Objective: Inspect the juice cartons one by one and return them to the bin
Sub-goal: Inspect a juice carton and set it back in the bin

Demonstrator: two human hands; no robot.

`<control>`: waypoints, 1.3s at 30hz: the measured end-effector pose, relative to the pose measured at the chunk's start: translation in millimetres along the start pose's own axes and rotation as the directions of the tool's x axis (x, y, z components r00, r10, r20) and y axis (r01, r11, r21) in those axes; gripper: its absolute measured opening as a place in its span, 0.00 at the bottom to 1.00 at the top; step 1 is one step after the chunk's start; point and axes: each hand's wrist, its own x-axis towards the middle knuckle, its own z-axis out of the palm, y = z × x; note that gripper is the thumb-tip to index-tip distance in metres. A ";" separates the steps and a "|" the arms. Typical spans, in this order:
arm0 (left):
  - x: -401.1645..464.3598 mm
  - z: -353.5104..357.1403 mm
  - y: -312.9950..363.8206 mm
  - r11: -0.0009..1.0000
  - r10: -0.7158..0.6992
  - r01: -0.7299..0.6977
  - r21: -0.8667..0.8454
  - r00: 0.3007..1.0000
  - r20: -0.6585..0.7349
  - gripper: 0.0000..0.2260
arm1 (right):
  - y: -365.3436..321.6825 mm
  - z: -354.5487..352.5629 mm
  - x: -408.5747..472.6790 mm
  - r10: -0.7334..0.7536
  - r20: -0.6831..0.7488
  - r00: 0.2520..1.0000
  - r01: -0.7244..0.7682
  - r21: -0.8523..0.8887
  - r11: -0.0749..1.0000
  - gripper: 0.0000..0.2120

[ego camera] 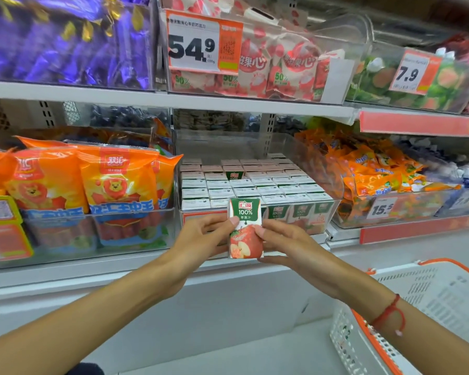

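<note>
Clearly, a single juice carton (pixel 245 228) is held upright between both hands, just in front of the clear bin (pixel 333 209) on the middle shelf (pixel 146 269). The carton's front face is turned toward the camera, showing a green top panel marked 100% and a red apple below. The left hand (pixel 203 236) is closed on the carton's left edge, with the thumb laid across the front near the middle. The right hand (pixel 284 244) is closed on the right edge, thumb on the front and fingers behind and beneath. Thus each grip is clenched on the same carton.

Behind it, rows of matching cartons (pixel 249 185) are packed upright in the bin, their white tops visible; one carton (pixel 234 175) near the back appears to stand a little higher, though blur makes this uncertain. Orange snack bags (pixel 114 180) are seen in the neighbouring bin to the left. A white basket (pixel 428 307) with orange trim is seen at lower right, beside the right forearm, where a red string bracelet (pixel 389 312) is worn.
</note>
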 end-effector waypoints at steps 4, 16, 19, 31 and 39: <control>2.1 -2.8 -1.9 0.998 0.019 -0.019 -0.054 1.000 -0.017 0.05 | 4.7 -3.7 -1.1 -0.014 0.041 0.999 0.014 0.001 1.000 0.18; 10.3 -14.4 -2.0 0.994 0.112 -0.112 -0.001 0.988 -0.106 0.06 | 6.0 1.0 2.9 -0.158 -0.140 0.977 0.156 -0.027 0.987 0.20; 8.0 -12.6 -0.8 0.985 0.169 -0.160 0.070 0.977 -0.133 0.04 | 5.5 8.5 3.0 -0.212 -0.209 0.955 0.201 -0.075 0.977 0.17; 2.6 -12.0 5.2 0.991 0.058 -0.066 0.115 0.996 0.075 0.09 | 3.0 -0.3 -1.8 -0.119 -0.072 0.990 0.119 -0.001 0.993 0.23; 0.5 -5.5 5.4 0.994 0.101 -0.107 0.034 0.984 0.145 0.10 | -3.8 -0.4 -5.9 -0.069 0.082 0.994 0.066 0.047 0.997 0.22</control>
